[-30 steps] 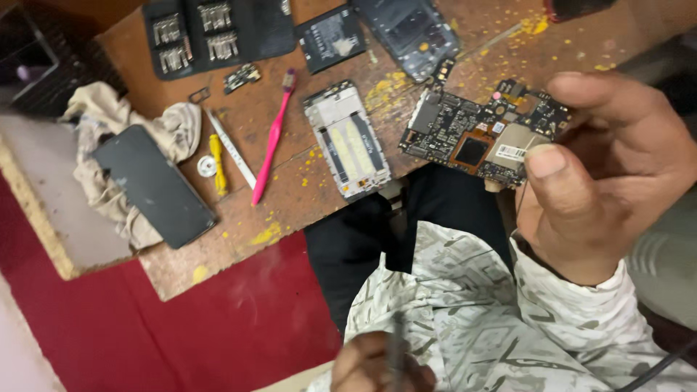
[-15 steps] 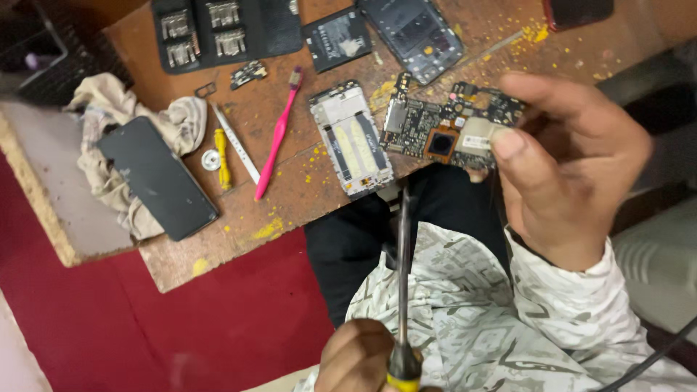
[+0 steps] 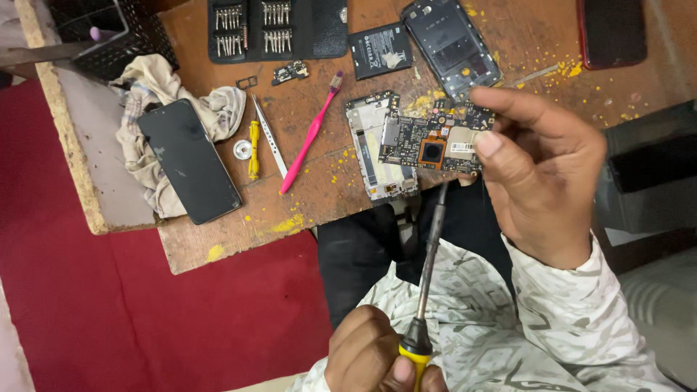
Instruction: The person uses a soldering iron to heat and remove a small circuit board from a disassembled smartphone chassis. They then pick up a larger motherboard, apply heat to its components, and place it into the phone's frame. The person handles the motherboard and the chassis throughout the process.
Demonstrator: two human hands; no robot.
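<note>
My right hand [image 3: 544, 181] is raised above the table edge and pinches a small circuit board [image 3: 432, 141] between the thumb and the first fingers. The board is in the air, flat side toward the camera, with a dark square part in an orange frame near its middle. My left hand [image 3: 367, 356] is low, close to my body, and is clenched around the yellow and black handle of a screwdriver [image 3: 428, 268]. Its long metal shaft points up to the board and the tip is just under the board's lower edge. I cannot tell if it touches.

Behind the board, on the wooden table [image 3: 239, 232], lies an opened phone frame [image 3: 370, 145]. To the left of it are a pink brush [image 3: 308, 138], thin tweezers [image 3: 270, 138] and a small yellow tool [image 3: 253, 149]. Further left, a black phone [image 3: 189, 160] lies face up on a crumpled cloth [image 3: 156, 87]. At the far side of the table I see an open black case of bits [image 3: 276, 29], a flat battery [image 3: 380, 51] and an empty phone shell [image 3: 450, 43]. A dark red phone [image 3: 613, 33] is in the far right corner. Yellow specks are scattered on the wood.
</note>
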